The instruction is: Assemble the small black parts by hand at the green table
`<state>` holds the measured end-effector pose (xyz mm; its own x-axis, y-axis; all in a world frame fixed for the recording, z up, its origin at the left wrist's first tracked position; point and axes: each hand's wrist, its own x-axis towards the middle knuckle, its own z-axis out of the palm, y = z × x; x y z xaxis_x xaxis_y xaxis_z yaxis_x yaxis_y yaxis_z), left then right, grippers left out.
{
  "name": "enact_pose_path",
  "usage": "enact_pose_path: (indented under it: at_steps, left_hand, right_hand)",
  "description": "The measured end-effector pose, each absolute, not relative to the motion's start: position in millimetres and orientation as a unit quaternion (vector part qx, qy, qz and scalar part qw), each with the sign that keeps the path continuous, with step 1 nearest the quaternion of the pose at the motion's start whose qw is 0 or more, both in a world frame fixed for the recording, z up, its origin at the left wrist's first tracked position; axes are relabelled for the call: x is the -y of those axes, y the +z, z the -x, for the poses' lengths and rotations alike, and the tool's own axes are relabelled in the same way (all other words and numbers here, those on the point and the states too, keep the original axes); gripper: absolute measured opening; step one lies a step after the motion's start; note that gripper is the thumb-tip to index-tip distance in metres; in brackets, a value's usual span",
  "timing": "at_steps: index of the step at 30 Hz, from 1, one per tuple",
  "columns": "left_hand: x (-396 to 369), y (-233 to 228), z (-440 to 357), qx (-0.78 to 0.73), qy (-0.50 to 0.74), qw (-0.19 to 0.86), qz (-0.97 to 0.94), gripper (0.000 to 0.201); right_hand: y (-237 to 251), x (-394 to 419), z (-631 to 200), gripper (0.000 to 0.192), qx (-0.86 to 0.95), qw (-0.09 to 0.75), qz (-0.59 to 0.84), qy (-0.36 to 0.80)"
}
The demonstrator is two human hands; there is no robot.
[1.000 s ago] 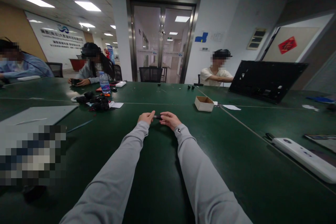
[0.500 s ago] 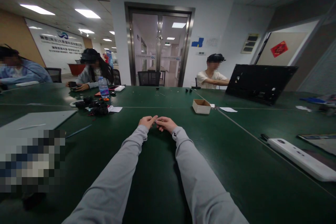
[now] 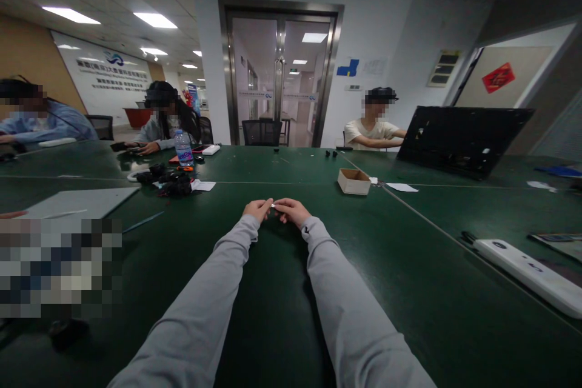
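Observation:
Both my arms, in grey sleeves, stretch out over a dark green table (image 3: 409,267). My left hand (image 3: 257,209) and my right hand (image 3: 291,211) meet fingertip to fingertip at the table's middle. Between the fingertips sits a tiny part (image 3: 273,205) that shows a small pale spot; both hands pinch it. It is too small to tell what it is.
A small open cardboard box (image 3: 353,181) stands beyond my right hand. Black parts (image 3: 166,180) and a water bottle (image 3: 183,148) lie at the far left. A white long device (image 3: 527,270) lies at right, a black panel (image 3: 459,140) leans behind. Three other people sit around the table.
My hands have drawn closer together around the small part, which looked dark and longer a second ago. The camera shifted slightly.

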<state>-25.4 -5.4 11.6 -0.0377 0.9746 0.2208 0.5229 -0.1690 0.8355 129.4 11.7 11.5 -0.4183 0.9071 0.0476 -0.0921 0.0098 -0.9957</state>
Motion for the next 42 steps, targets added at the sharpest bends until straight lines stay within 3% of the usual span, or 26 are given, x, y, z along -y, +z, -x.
enact_pose_path:
  at_steps: [10, 42]
  left_hand:
    - [6.0, 14.1, 26.2, -0.600, 0.446, 0.278, -0.603, 0.052]
    - [-1.9, 9.6, 29.5, -0.596, 0.456, 0.300, -0.589, 0.053]
  right_hand:
    - [14.5, -7.3, -137.4, 0.015, 0.478, 0.467, 0.318, 0.672]
    - [17.1, -3.3, -138.1, 0.025, 0.452, 0.477, 0.307, 0.689]
